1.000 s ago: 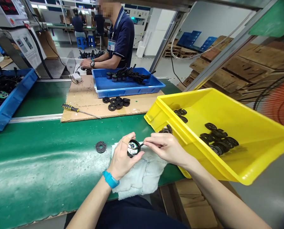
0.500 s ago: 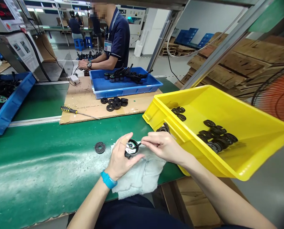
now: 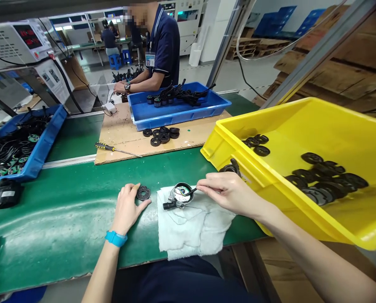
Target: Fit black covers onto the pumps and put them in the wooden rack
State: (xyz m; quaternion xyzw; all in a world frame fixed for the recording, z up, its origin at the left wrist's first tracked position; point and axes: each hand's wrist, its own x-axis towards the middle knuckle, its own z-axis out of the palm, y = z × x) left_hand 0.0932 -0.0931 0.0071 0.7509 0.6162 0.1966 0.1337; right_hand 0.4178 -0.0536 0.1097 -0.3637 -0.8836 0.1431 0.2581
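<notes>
My left hand point(image 3: 128, 208) rests on the green belt point(image 3: 58, 210), its fingers closing around a black perforated disc point(image 3: 142, 193). My right hand point(image 3: 227, 192) pinches a thin tool point(image 3: 192, 191) whose tip dips into a small round cup point(image 3: 181, 194). The cup stands on a white cloth point(image 3: 190, 223) between my hands, with nothing holding it.
A tilted yellow bin point(image 3: 301, 126) with black discs stands at the right. On a cardboard sheet point(image 3: 121, 130) lie a screwdriver point(image 3: 112, 148), loose black parts point(image 3: 162, 135) and a blue tray point(image 3: 178, 111). Another blue tray point(image 3: 45, 141) sits left. A co-worker point(image 3: 162, 46) works beyond.
My left hand has let go of the round cup and moved left to the black disc on the belt. The camera view has shifted; my right hand keeps the tool in the cup.
</notes>
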